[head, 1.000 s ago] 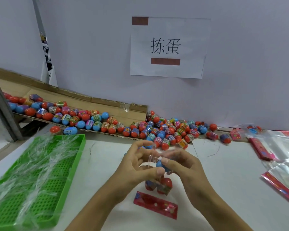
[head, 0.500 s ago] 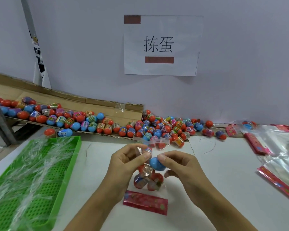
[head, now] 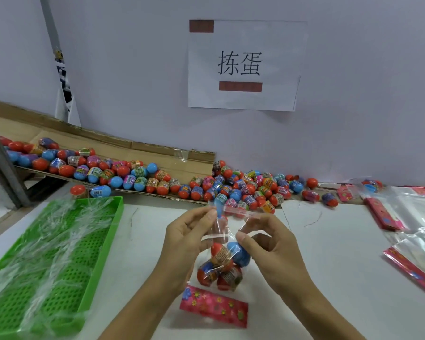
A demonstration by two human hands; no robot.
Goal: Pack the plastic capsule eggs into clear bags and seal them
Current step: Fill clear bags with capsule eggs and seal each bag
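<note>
Holding a clear bag above a white table, a person pinches its open top with both hands, the left hand gripping the plastic between thumb and fingers on one side and the right hand gripping it on the other; four capsule eggs in red and blue sit bunched in the bottom of the bag, whose pink flowered header card lies on the table just below; loose eggs are heaped along the far edge of the table against a pale wall, spilling from a flattened cardboard box that slopes down from the left; a green perforated tray strewn with clear plastic strips lies at the left, a pile of empty bags with pink headers at the right, and a paper sign with two printed characters is taped to the wall above
</note>
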